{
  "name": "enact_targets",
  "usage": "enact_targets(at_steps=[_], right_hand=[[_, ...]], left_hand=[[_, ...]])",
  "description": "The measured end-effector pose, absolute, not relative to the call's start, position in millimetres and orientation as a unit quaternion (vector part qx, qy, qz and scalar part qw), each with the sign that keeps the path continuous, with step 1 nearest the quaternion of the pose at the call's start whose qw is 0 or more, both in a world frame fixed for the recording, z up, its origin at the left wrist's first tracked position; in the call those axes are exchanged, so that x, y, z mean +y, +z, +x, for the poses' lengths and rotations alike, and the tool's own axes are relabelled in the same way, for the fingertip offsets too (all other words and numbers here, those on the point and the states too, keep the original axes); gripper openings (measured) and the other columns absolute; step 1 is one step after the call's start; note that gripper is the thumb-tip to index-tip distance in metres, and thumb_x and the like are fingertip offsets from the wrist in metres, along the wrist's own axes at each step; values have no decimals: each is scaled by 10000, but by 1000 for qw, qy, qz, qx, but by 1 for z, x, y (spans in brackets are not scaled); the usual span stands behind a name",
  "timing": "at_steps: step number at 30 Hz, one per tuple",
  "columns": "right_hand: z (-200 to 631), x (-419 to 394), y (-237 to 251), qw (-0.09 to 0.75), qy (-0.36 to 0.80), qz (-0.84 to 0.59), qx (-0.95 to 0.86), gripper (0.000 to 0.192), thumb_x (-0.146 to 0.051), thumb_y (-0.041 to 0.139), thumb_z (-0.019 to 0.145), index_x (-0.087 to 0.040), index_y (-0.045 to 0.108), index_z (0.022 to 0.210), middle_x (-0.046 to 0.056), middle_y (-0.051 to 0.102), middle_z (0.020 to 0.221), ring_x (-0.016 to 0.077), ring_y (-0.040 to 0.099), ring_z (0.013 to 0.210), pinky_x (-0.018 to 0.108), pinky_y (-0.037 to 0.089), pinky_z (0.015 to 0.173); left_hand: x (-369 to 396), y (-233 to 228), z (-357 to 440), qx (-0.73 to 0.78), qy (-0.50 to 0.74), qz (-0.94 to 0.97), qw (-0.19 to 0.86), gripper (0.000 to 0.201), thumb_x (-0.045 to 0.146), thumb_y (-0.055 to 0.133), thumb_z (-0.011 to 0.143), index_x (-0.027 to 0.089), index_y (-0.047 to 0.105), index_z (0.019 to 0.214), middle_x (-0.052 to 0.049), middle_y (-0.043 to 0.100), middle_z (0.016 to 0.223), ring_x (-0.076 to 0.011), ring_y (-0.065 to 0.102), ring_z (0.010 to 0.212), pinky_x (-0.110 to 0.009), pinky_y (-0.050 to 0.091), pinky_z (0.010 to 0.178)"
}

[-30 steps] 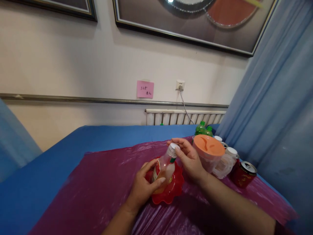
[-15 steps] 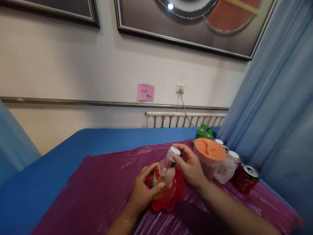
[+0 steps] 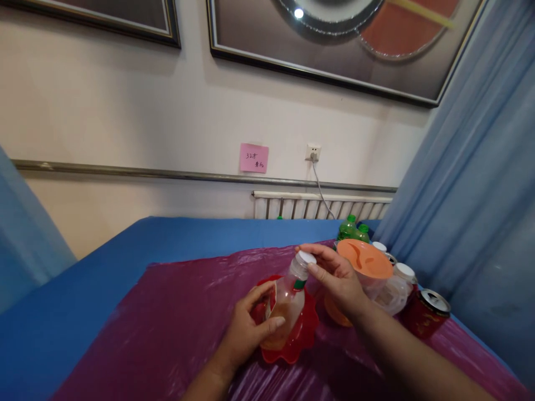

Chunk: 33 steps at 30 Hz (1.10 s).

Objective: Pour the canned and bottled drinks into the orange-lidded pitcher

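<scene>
Still gripping bottle body with left hand over red bowl on desk, right hand pinching white cap, bottle now tilting slightly more upright, cap staying on.

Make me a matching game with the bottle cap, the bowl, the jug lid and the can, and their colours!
Things:
1. bottle cap
2. bowl
3. jug lid
4. can

Colours:
A. orange
B. dark red with a silver top
C. white
D. bright red

Pairs: 1-C, 2-D, 3-A, 4-B
</scene>
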State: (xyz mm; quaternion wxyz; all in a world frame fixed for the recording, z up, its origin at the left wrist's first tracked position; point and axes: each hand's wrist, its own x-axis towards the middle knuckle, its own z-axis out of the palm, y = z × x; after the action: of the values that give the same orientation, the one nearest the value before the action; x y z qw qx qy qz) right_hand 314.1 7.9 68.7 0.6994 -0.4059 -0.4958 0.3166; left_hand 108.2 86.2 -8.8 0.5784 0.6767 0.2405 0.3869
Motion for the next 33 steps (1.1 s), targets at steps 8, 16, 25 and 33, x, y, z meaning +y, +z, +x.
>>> enact_targets(at_steps=[8,16,25,33], right_hand=[[315,7,68,683,319,-404,-519,293,-377,811,846,-314,776,1130,33,781,1159,204,712,1060,370,560,955],[312,6,62,699,307,-411,-497,298,-372,834,817,-312,783,1105,29,770,1115,192,711,1003,345,566,911],[307,6,57,729,282,-427,-455,340,-351,891,760,-281,776,1072,23,743,1018,172,704,900,305,581,833],[311,1,57,702,276,-415,-509,330,-306,832,831,-344,783,1156,28,702,1166,185,690,1026,318,574,911]], left_hand=[[87,-7,107,250,383,680,573,719,423,889,656,189,694,1307,-174,707,1325,-376,650,1239,-539,476,1110],[87,-9,108,260,387,709,529,676,376,857,670,213,695,1306,-150,713,1289,-347,661,1201,-540,492,1079],[83,-3,109,274,413,731,469,631,344,863,662,249,719,1269,-106,724,1165,-306,685,1067,-480,553,965],[82,-1,109,270,404,722,493,628,356,870,655,233,726,1253,-114,725,1202,-317,678,1110,-469,542,980]])
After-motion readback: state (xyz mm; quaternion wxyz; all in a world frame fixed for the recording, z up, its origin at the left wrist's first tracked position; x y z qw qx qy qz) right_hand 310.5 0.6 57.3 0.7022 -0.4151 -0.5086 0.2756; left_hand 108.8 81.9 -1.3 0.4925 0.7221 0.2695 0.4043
